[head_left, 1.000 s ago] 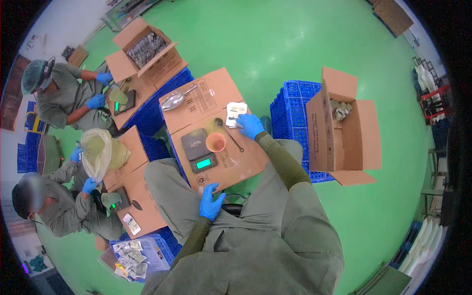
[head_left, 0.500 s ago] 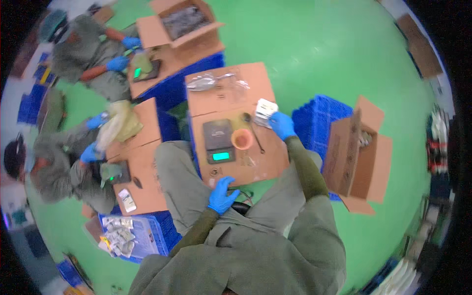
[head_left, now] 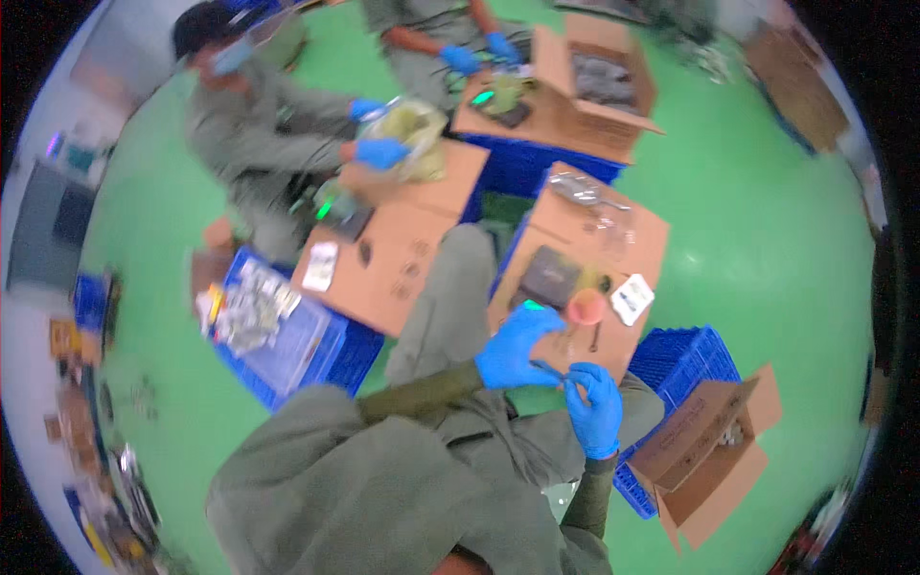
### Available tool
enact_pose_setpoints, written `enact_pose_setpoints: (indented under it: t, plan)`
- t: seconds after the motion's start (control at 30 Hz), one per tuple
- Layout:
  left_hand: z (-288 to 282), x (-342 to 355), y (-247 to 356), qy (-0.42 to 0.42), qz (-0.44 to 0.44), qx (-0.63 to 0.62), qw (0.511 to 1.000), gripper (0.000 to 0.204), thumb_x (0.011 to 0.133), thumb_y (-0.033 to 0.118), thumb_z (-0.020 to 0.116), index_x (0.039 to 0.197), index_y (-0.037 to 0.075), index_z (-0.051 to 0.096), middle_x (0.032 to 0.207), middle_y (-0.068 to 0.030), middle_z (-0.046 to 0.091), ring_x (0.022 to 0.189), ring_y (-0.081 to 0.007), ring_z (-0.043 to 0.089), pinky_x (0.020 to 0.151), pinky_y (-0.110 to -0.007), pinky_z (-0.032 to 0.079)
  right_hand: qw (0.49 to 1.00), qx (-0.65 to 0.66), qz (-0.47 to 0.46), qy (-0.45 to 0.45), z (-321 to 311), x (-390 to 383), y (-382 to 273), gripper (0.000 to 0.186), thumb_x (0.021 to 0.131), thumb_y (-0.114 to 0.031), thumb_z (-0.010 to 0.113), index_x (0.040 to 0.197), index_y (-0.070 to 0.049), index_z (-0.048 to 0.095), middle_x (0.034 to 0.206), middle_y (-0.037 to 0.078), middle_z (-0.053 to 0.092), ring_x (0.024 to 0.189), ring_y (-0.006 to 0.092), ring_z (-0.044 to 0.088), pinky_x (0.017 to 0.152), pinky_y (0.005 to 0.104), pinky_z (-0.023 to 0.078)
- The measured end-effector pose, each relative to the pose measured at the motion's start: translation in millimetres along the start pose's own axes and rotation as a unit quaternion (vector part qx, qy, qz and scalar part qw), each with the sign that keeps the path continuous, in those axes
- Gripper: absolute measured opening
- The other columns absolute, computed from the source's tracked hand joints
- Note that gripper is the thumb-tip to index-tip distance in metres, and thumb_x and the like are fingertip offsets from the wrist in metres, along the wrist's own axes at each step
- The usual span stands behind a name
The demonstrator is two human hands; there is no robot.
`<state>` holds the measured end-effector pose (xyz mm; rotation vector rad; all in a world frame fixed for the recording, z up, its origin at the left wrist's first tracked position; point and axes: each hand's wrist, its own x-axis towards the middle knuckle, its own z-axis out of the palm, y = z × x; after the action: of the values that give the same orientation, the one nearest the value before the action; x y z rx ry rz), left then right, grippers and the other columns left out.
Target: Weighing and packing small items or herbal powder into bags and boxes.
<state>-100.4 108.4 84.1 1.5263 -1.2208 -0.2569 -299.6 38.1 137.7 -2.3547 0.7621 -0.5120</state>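
Observation:
My left hand [head_left: 515, 347] and my right hand [head_left: 595, 407], both in blue gloves, meet over my lap just below the near edge of a cardboard box top [head_left: 640, 240]. Between the fingertips is a small dark thin piece [head_left: 561, 371]; it is too blurred to tell what it is. On the box lie a dark digital scale [head_left: 548, 278] with a green lit display, an orange funnel-like cup [head_left: 586, 308], a small white packet [head_left: 632, 298] and a clear bag [head_left: 586, 192] with metal parts.
A blue crate [head_left: 686, 356] and an open cardboard box [head_left: 709, 450] sit to my right. Two other people in green with blue gloves work at further cardboard boxes [head_left: 398, 254] ahead-left. A blue crate of small packets [head_left: 278, 331] stands at left. Green floor all around.
The view has swung and tilted. My right hand came off the white packet on the box and my left hand rose from my knee; both now meet in front of me.

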Motion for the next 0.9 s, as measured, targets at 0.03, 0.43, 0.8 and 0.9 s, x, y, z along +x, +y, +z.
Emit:
enact_pose_setpoints:
  t: [0.03,0.43,0.8,0.9]
  plan:
    - [-8.8,2.1,7.4,-0.096,0.072,-0.073,0.99,0.034,0.08,0.038,0.079,0.08,0.006,0.067,0.083,-0.0136,0.065,0.078,-0.0348,0.062,0.071,-0.047,0.048,0.999,0.032,0.005,0.019,4.2,-6.2,-3.2,0.013,0.084,-0.004,0.071,0.096,-0.003,0.068,0.102,0.015,0.069,0.095,0.0312,0.066,0.085,0.0388,0.052]
    - [-31.3,-47.2,-9.2,-0.209,-0.091,-0.043,0.973,0.03,0.086,0.033,0.072,0.081,0.005,0.066,0.079,-0.018,0.063,0.073,-0.0373,0.062,0.066,-0.046,0.048,0.997,0.045,-0.009,0.055,25.8,-0.3,-39.3,0.03,0.084,-0.005,0.073,0.113,-0.005,0.068,0.118,0.016,0.064,0.11,0.0328,0.062,0.096,0.0408,0.049]
    - [-47.8,-54.7,-19.4,-0.244,-0.103,-0.025,0.964,0.029,0.089,0.035,0.069,0.087,0.006,0.066,0.082,-0.0177,0.066,0.073,-0.036,0.063,0.066,-0.045,0.05,0.995,-0.039,-0.086,0.007,48.1,-1.7,-43.9,0.029,0.084,-0.002,0.074,0.112,-0.005,0.068,0.113,0.013,0.065,0.105,0.0298,0.064,0.091,0.0372,0.051]
    - [-52.8,-51.4,-18.7,-0.265,-0.118,-0.023,0.957,0.031,0.089,0.037,0.068,0.087,0.006,0.066,0.082,-0.0177,0.066,0.073,-0.0355,0.064,0.066,-0.045,0.05,0.996,-0.041,-0.081,0.022,51.4,-0.8,-51.2,0.028,0.083,-0.002,0.074,0.11,-0.006,0.069,0.112,0.013,0.066,0.105,0.0302,0.064,0.09,0.0375,0.051]
